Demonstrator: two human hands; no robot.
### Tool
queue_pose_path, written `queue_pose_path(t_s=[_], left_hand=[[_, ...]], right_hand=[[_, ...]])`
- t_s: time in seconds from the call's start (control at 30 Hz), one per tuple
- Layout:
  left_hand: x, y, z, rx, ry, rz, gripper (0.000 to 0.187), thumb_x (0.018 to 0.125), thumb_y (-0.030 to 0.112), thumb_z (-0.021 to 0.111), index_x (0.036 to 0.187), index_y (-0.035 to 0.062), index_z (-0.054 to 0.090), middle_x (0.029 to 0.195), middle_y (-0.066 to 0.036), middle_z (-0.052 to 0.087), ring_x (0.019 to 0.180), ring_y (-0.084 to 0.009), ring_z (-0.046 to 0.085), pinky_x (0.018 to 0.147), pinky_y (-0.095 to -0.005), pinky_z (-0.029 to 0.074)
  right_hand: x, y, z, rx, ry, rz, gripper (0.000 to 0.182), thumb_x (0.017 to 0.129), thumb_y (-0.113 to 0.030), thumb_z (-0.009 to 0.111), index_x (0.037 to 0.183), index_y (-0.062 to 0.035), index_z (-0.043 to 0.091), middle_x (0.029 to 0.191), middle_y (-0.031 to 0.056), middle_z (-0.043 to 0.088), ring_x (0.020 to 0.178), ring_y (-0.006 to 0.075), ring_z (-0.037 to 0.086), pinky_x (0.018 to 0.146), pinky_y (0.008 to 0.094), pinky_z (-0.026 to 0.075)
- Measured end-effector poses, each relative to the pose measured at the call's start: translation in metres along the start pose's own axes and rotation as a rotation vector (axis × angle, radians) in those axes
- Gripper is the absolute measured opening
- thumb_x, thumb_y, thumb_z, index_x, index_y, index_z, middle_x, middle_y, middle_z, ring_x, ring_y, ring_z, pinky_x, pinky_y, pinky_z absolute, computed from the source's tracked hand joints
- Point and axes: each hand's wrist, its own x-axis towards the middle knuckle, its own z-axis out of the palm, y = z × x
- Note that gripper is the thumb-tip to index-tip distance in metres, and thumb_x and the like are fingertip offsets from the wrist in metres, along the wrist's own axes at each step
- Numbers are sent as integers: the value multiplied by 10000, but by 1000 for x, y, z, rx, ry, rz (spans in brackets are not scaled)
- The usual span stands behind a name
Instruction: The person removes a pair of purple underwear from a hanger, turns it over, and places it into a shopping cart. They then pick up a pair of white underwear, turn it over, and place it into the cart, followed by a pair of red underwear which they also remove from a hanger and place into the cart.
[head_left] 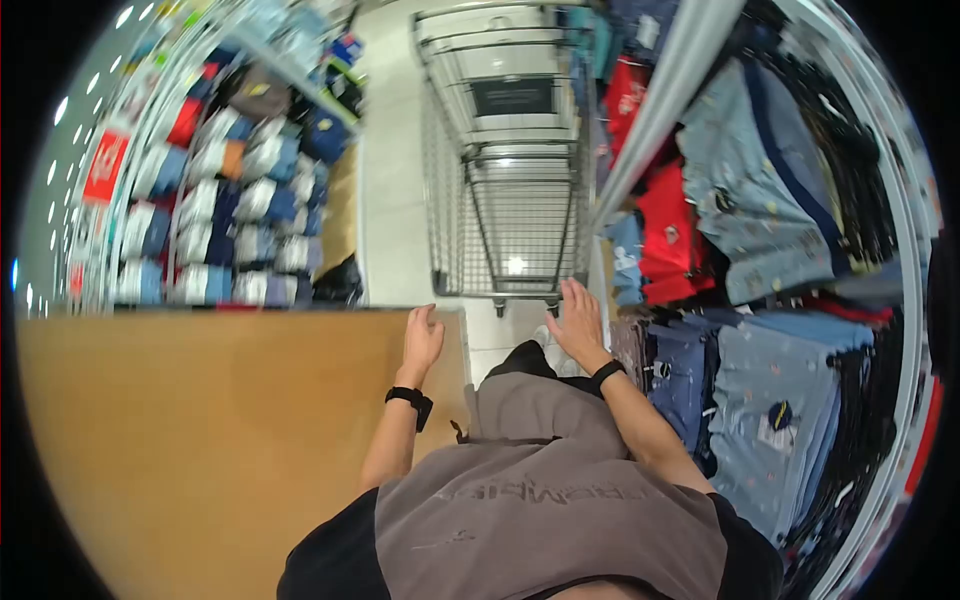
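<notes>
A wire shopping cart stands in front of me in the aisle, and its basket holds nothing that I can see. My left hand is over the right edge of a wooden panel, fingers loosely bent and apart, holding nothing. Close to the cart's near right corner is my right hand, its fingers stretched forward and nothing in its grasp. A dark band circles each wrist.
To the left, shelves carry rows of packaged folded clothes beside a red sign. Light blue patterned garments and a red garment hang on the right. A pale metal post slants beside the cart. Tiled floor runs ahead.
</notes>
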Motion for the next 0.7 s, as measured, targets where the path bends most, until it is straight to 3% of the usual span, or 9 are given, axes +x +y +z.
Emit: queue_pose_path(t_s=[0.1,0.2,0.27,0.37,0.43,0.53,0.6,0.7], left_hand=[[-47,-26,0,-20,120,-122,290,866,136,572,1116,-6,606,1153,-201,577,941,-329,637,784,-373,533],[-98,-47,13,95,68,-295,253,869,157,590,1067,3,628,1033,-178,633,946,-255,647,760,-359,521],[-126,-71,41,-252,-163,-456,291,893,223,594,1070,-4,630,987,-180,671,947,-272,648,774,-376,505],[-171,-94,87,-350,-347,-452,541,921,447,546,1211,-7,585,1191,-219,626,1104,-306,602,932,-400,459],[-175,-85,90,-215,-362,-414,701,927,550,473,1335,-19,502,1285,-235,575,1228,-350,528,1041,-398,395],[-158,-98,55,-284,-362,-478,673,929,529,483,1309,-25,526,1268,-240,584,1192,-361,551,1011,-409,421],[-129,-109,24,-394,-512,-578,641,916,521,500,1252,-19,579,1240,-232,605,1155,-351,577,984,-424,442],[-94,-133,9,-269,-541,-505,597,893,505,538,1185,-8,628,1194,-214,635,1110,-333,605,952,-428,461]], right_hand=[[13,-22,27,-26,-112,-217,718,798,-287,694,1365,35,395,1403,216,414,1330,346,365,1110,440,276],[15,-48,47,-199,-306,-131,761,780,-258,684,1398,42,355,1433,216,389,1374,348,309,1143,456,223],[20,-46,71,-242,-270,-162,750,774,-236,662,1399,41,352,1438,218,385,1373,355,306,1145,465,217],[29,-34,76,-274,-235,-176,701,747,-173,604,1379,25,376,1439,217,385,1371,365,303,1149,474,210],[40,-30,74,-291,-254,-173,663,747,-233,637,1328,10,430,1424,210,398,1336,363,339,1128,469,247],[45,-35,74,-340,-260,-132,650,734,-316,673,1267,1,478,1387,200,423,1281,354,384,1097,463,290],[55,-35,76,-360,-268,-142,671,723,-352,686,1258,0,485,1372,197,431,1261,349,397,1083,458,304],[79,-31,74,-393,-191,-181,652,715,-394,702,1202,-8,507,1298,187,466,1209,345,426,1037,449,337]])
